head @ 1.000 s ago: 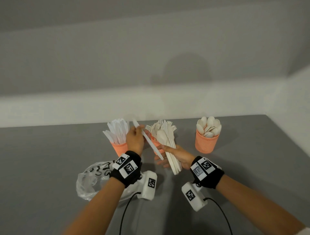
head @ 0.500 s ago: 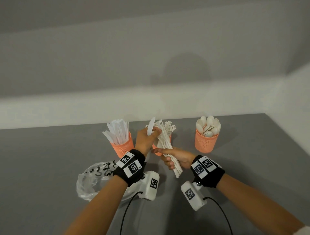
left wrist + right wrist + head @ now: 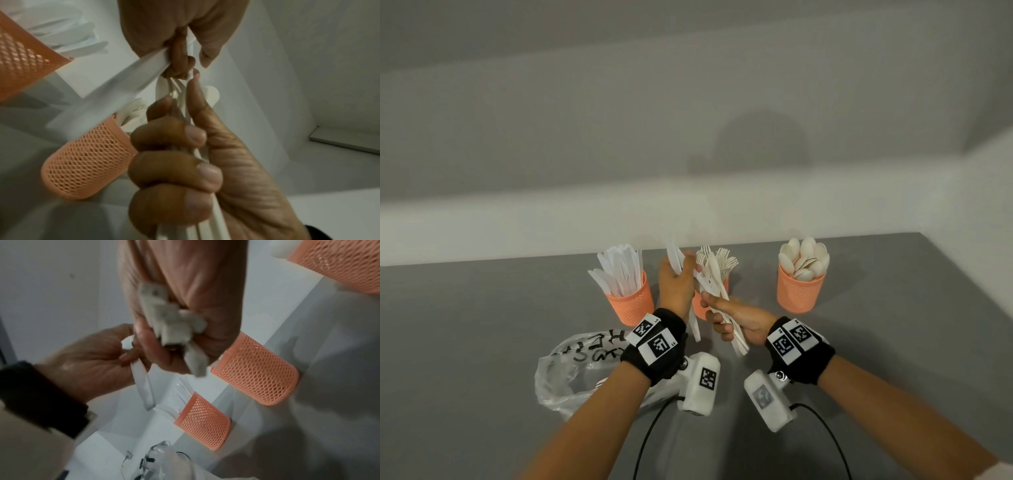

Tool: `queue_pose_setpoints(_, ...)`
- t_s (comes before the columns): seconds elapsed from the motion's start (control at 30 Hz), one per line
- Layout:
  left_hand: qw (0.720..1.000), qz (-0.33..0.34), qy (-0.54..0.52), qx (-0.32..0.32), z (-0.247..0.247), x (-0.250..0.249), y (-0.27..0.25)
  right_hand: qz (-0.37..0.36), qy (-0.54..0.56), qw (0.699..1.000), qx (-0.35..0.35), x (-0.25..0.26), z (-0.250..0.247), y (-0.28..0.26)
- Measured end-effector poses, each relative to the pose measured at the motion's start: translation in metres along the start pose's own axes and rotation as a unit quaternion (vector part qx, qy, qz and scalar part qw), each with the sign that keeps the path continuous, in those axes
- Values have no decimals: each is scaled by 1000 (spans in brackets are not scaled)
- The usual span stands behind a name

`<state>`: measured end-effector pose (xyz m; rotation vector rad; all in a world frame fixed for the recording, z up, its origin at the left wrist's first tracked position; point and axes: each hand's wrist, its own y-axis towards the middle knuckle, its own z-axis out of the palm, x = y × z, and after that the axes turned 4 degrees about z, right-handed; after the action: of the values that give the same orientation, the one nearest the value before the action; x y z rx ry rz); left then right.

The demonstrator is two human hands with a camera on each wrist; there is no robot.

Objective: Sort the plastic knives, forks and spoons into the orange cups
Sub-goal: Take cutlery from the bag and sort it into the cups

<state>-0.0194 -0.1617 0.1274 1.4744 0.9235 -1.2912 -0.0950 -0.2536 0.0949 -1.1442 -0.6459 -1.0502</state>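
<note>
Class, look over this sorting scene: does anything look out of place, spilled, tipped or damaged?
Nothing stands out. The three orange cups stand upright: knives cup, forks cup, spoons cup, each holding one kind. The left hand holds a knife; the right hand grips an unsorted bundle. A crumpled plastic bag lies nearby.

Grey tabletop w/ plain white walls behind

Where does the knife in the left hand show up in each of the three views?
Head: knife rises from the left hand, left of centre, between two cups.
Left wrist: a blurred white strip at centre left.
Right wrist: handle hangs at centre left.
Shared landmark: the middle orange cup.
</note>
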Motion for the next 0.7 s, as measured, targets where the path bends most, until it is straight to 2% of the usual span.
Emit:
queue_pose_setpoints(0.13, 1000, -7, 6, -6, -1, 0, 4, -11, -64, 997, -28, -2, 2, 1)
queue_pose_setpoints(0.23, 997, -36, -24, -66, -12, -8, 17, 4, -121, 992, -39, -4, 1, 1)
queue_pose_setpoints(0.33, 982, -69, -120, -127, -33, -15, 38, 18, -135, 989, -57, -5, -4, 1)
queue_pose_setpoints(0.5, 972, -1, -72, -224, -71, -28, 76, 15, -123, 989, -75, 2, -11, 3)
queue_pose_setpoints(0.6, 970, 44, -48, -233, -83, -32, 93, 9, -130, 989, -72, 7, -12, 5)
queue_pose_setpoints(0.7, 973, 62, -1, -221, -86, -19, 105, 6, -119, 991, -53, 10, -14, 12)
